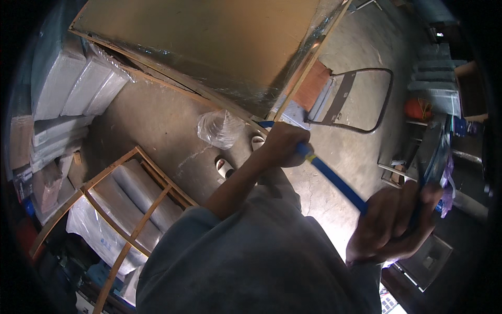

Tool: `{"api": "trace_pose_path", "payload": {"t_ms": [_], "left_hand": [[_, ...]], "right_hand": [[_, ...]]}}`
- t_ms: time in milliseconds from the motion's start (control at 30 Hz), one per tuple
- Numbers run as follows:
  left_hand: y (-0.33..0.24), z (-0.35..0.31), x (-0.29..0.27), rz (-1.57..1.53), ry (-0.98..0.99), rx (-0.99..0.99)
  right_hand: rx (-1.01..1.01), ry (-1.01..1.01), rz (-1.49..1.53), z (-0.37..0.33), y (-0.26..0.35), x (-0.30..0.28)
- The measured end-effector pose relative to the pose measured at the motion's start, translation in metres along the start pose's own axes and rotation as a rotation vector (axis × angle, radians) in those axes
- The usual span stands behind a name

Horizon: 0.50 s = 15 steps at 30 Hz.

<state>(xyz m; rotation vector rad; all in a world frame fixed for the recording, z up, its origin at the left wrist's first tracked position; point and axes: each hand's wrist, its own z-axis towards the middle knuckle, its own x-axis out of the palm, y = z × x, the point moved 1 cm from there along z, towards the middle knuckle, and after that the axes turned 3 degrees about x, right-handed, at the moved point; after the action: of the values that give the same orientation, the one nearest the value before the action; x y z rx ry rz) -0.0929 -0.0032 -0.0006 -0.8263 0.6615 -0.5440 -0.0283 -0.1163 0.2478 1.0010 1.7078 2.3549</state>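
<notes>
Both hands grip a long blue pry bar with a yellow band near its middle. My left hand is closed around it close to its far end, and that tip meets the lower corner of a large wooden-framed crate wrapped in clear film. At the right, my right hand is wrapped round the near end of the bar; a dark, blurred part sticks up beside its fingers. A bundle of crumpled clear plastic film lies on the floor left of my left hand.
A folding-handle trolley sits at the crate's right side. Wrapped white boxes are stacked at the left. Nearer, a wooden frame surrounds film-wrapped packages. Shelved goods and an orange round thing stand at the right. My sandals are on the concrete.
</notes>
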Motion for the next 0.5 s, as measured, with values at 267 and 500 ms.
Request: {"api": "trace_pose_path", "payload": {"t_ms": [267, 500], "left_hand": [[0.01, 0.041, 0.019, 0.125, 0.002, -0.281], [0.006, 0.033, 0.033, 0.176, -0.084, -0.203]], "right_hand": [[0.072, 0.075, 0.1, 0.107, -0.001, -0.056], [0.028, -0.133, 0.102, 0.071, 0.007, -0.079]]}}
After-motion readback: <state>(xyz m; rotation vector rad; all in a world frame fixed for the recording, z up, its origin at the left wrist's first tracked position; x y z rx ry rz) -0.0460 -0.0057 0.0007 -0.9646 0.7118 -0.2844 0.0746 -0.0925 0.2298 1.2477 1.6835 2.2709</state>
